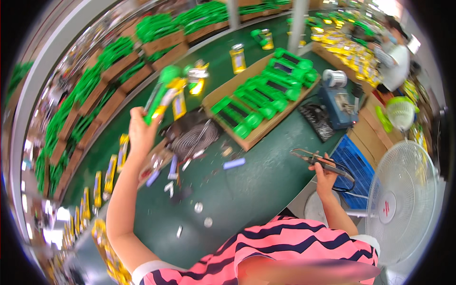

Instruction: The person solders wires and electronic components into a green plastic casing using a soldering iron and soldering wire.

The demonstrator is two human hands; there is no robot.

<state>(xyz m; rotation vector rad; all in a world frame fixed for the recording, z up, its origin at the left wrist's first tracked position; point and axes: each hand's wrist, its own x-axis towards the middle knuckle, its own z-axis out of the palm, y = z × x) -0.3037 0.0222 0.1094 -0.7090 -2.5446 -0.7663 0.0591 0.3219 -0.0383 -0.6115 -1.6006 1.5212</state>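
My left hand (142, 130) is raised over the far left of the table, closed around a green plastic housing (156, 100). A yellow part (172, 94) shows against that housing; both are blurred. On the right, my right hand (325, 172) grips a soldering iron (335, 167) with a dark handle and a black cord. Thin, bent metal prongs (304, 154) reach left from the same hand; whether they belong to a separate tool I cannot tell. A cardboard tray (247, 142) of green housings (266, 92) lies between and beyond my hands.
A blue machine with a white spool (338, 102) stands right of the tray, by a black bag (317, 119). Lilac cylinders (234, 164) and small scraps lie on the green table (266, 190). Yellow pieces (237, 58) line the far side. A fan (399, 204) and another person (396, 59) are at right.
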